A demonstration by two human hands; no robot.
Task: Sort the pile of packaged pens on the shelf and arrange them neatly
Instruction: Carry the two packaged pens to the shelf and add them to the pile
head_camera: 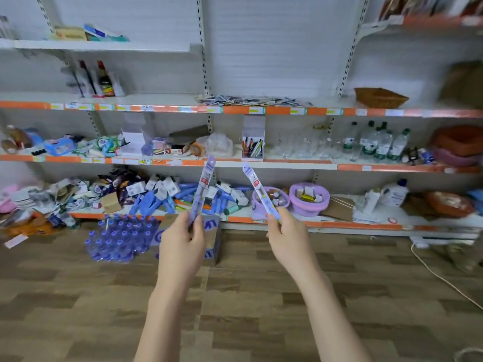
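Each hand holds one packaged pen, raised in front of the shelving. The left hand point(183, 239) pinches the lower end of the left pen pack point(202, 189) between thumb and curled fingers; the pack's long axis runs nearly upright, its top tipped slightly right. The right hand point(283, 239) grips the lower end of the right pen pack point(257, 190) the same way; this pack leans up and to the left, so the two tops converge without touching and the bottoms are well apart. Both packs look alike: long, narrow, purple-tinted sleeves with a small red label; print unreadable. The loose pile of blue packaged pens point(188, 197) lies on the bottom shelf point(339, 226), ahead of and below the hands, directly behind the left-hand pack in this view, long axes pointing every way. Judgement: the left hand is nearer the pile; the right hand sits nearer the purple bowls point(309, 199) just right of it. To lie neatly, the held packs need laying flat and parallel, so both wrists must tip forward. Blur hides how many pen types the pile contains.
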